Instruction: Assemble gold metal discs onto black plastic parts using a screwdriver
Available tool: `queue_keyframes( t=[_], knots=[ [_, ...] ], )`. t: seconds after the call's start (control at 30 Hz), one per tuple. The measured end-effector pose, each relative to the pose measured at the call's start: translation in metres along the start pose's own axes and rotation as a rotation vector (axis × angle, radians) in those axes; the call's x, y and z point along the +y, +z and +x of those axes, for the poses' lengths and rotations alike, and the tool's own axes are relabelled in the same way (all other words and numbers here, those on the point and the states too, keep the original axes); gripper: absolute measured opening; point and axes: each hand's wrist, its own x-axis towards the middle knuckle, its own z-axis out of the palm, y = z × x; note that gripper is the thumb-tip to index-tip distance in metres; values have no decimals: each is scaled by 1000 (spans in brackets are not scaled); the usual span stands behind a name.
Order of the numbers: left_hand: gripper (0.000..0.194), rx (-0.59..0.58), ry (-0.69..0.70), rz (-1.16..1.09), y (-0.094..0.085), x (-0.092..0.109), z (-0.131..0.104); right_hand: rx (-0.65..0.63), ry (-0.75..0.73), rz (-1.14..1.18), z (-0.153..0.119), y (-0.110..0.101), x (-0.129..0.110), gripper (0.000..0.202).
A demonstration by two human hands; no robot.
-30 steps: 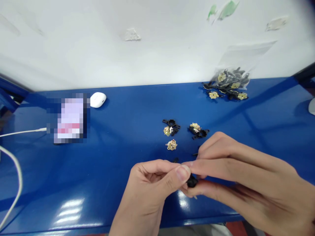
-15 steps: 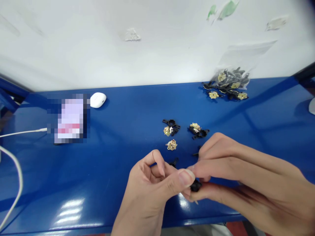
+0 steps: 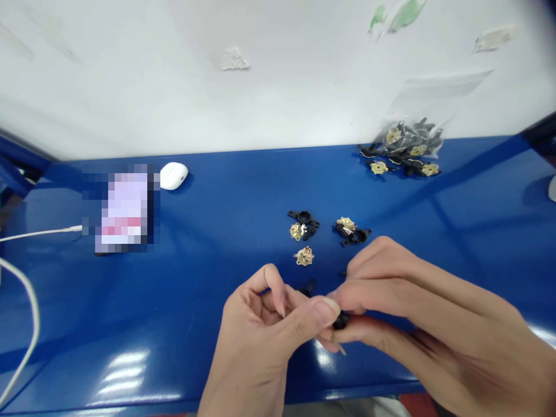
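My left hand [image 3: 278, 324] and my right hand [image 3: 403, 301] meet near the table's front edge. Between their fingertips a small black part [image 3: 341, 320] is pinched, mostly hidden by the thumb and fingers. Just behind them lies a round brass piece [image 3: 304, 256] on the blue table. Farther back, a brass piece [image 3: 297, 231] rests against a black bracket [image 3: 304, 216], and to the right another brass piece [image 3: 346, 225] lies on a black bracket [image 3: 359, 236]. Another black part [image 3: 306, 291] is partly covered by my left hand.
At the back right, a clear plastic bag [image 3: 419, 139] holds black and brass parts, with several more in front of it. A blurred phone [image 3: 125, 208], a white case [image 3: 174, 176] and a white cable [image 3: 32, 313] are on the left of the blue table [image 3: 226, 208].
Both hands have shifted slightly left with the black part between them. My right fingers have closed in nearer to my left thumb, and less of the black part shows.
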Motion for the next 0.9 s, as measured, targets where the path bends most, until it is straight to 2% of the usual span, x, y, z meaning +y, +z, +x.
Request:
queue_keyframes(
  t=[0.13,0.27,0.37,0.43,0.5,0.57,0.6,0.63,0.73,0.83,0.9],
  knots=[
    [56,29,29,2,-1,-3,2,-17,0,11,0,2,0,6],
    [47,45,71,4,4,-4,5,4,-9,0,3,6,2,7],
    [33,48,161,83,5,-2,3,28,-27,17,4,12,6,9],
    [26,140,291,235,1,-2,0,53,-28,25,3,14,11,11],
    [20,318,465,460,-7,-3,-3,71,-18,16,2,14,15,13],
    [22,438,602,709,-19,-8,-5,89,-11,-17,1,14,18,12],
    [26,462,636,820,-25,-11,-4,92,-10,-32,0,13,19,12],
    [32,446,661,928,-30,-15,-4,93,-10,-45,0,13,20,11],
    [45,299,745,1151,-39,-27,2,79,-1,-64,-4,14,21,13],
    [30,269,852,1205,-39,-36,7,42,-5,-65,-10,17,24,18],
    [20,276,875,1190,-37,-38,7,1,-5,-68,-14,19,27,21]
  ],
)
